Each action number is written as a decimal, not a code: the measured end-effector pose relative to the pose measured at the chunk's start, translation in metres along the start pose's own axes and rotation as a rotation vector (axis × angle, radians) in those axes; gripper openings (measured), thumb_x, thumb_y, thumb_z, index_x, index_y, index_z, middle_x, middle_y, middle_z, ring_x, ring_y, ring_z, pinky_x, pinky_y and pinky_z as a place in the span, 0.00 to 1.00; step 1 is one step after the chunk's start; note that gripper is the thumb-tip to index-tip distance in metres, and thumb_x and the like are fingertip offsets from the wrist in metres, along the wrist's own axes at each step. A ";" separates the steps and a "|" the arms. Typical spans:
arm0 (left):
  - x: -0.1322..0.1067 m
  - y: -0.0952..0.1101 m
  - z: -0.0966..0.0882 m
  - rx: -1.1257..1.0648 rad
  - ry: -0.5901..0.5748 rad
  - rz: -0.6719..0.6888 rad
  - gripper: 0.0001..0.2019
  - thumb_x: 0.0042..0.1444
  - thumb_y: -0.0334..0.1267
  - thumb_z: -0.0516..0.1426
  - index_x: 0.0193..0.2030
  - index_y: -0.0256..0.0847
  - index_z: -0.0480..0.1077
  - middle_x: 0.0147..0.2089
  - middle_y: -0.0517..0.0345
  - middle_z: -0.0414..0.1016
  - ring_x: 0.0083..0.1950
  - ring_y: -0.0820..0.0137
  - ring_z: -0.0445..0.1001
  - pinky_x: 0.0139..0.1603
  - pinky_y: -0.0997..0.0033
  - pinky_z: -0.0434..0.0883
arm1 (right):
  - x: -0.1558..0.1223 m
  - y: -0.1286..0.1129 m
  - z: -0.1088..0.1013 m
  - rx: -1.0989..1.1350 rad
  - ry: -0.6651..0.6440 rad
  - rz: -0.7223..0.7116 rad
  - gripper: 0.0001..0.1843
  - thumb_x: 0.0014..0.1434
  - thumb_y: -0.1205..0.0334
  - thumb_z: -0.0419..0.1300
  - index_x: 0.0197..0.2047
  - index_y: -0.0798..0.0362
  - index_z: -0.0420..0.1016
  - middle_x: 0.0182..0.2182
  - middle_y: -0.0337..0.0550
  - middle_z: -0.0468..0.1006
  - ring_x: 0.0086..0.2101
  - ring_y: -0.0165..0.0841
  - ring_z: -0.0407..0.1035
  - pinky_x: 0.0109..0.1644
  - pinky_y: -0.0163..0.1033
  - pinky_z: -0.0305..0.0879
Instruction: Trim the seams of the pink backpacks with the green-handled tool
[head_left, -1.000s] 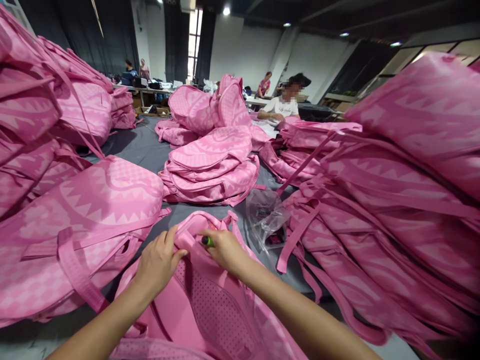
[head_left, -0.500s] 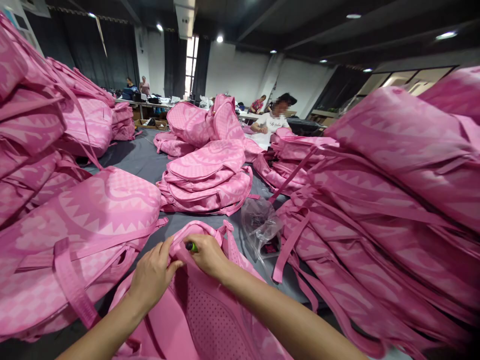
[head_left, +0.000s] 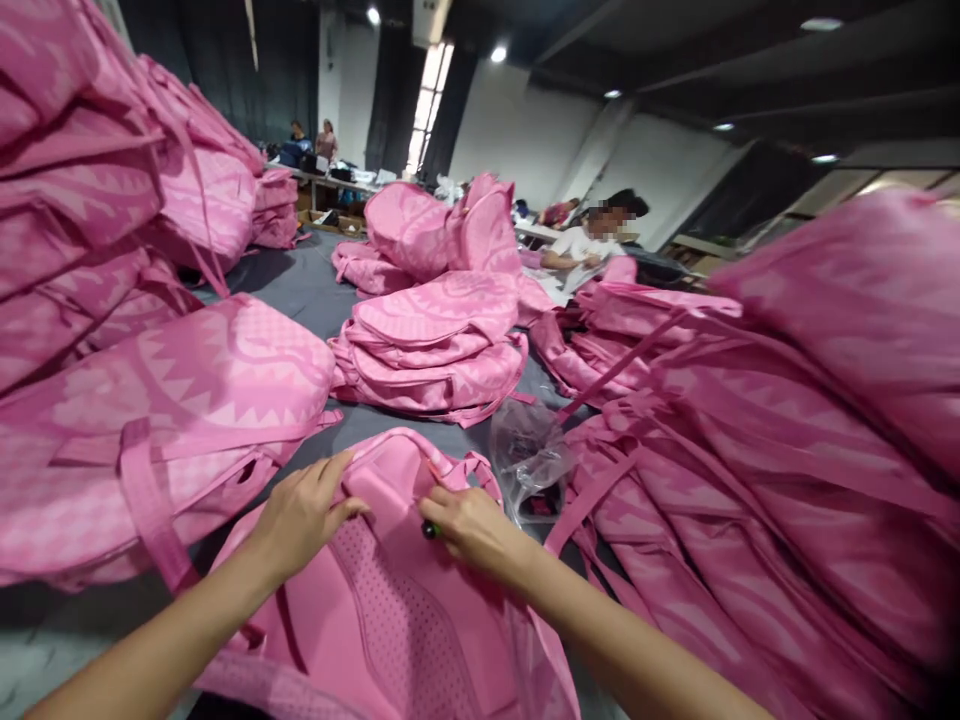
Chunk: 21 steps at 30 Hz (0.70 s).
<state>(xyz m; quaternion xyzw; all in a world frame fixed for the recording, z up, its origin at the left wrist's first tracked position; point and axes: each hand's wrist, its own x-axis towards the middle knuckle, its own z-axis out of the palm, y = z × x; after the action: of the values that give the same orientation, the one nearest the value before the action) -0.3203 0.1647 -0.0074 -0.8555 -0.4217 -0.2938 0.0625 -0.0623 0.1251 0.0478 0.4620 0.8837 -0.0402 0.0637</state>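
Observation:
A pink backpack (head_left: 405,610) lies in front of me with its back panel up, showing smooth padding and a dotted mesh strip. At its upper left edge, my left hand (head_left: 304,515) is closed on the fabric, thumb on the inner side. My right hand (head_left: 480,528) is closed around a small tool with a black and green handle (head_left: 430,529). Its fingers touch the backpack near the top right edge. The tool's working end is hidden by the fingers, so I cannot tell its exact kind.
Tall piles of pink backpacks stand at the left (head_left: 75,220) and right (head_left: 750,450). Another stack of backpacks (head_left: 435,350) sits ahead on the grey table (head_left: 300,290). A clear plastic bag (head_left: 529,460) lies by the right pile. A co-worker in white (head_left: 581,245) is across the table.
My right hand has moved right, away from my left hand, with the tool still in it. The backpack's top now lies more spread out. The view has shifted and tilted.

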 end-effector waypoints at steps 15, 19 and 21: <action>0.032 0.060 -0.004 -0.039 -0.250 0.028 0.22 0.49 0.40 0.69 0.51 0.41 0.72 0.70 0.37 0.59 0.73 0.44 0.53 0.68 0.34 0.55 | 0.029 0.024 0.016 0.511 0.157 -0.011 0.18 0.48 0.81 0.54 0.36 0.53 0.77 0.32 0.41 0.80 0.33 0.31 0.71 0.37 0.33 0.58; 0.040 0.057 0.000 -0.058 -0.281 0.072 0.24 0.46 0.43 0.71 0.48 0.40 0.72 0.68 0.41 0.60 0.73 0.46 0.50 0.69 0.39 0.55 | 0.028 0.025 0.014 0.498 0.127 -0.010 0.15 0.49 0.80 0.54 0.33 0.53 0.76 0.30 0.41 0.79 0.31 0.31 0.70 0.35 0.33 0.55; 0.042 0.053 -0.002 -0.076 -0.306 0.124 0.23 0.49 0.46 0.69 0.48 0.41 0.71 0.67 0.43 0.61 0.73 0.47 0.49 0.69 0.39 0.54 | 0.022 0.024 0.010 0.441 0.092 -0.027 0.16 0.49 0.79 0.56 0.37 0.54 0.77 0.32 0.42 0.80 0.33 0.33 0.70 0.34 0.34 0.54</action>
<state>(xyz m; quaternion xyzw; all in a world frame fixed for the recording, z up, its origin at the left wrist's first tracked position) -0.2606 0.1589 0.0250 -0.9164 -0.3613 -0.1715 -0.0168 -0.0544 0.1548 0.0347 0.4545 0.8615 -0.2120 -0.0800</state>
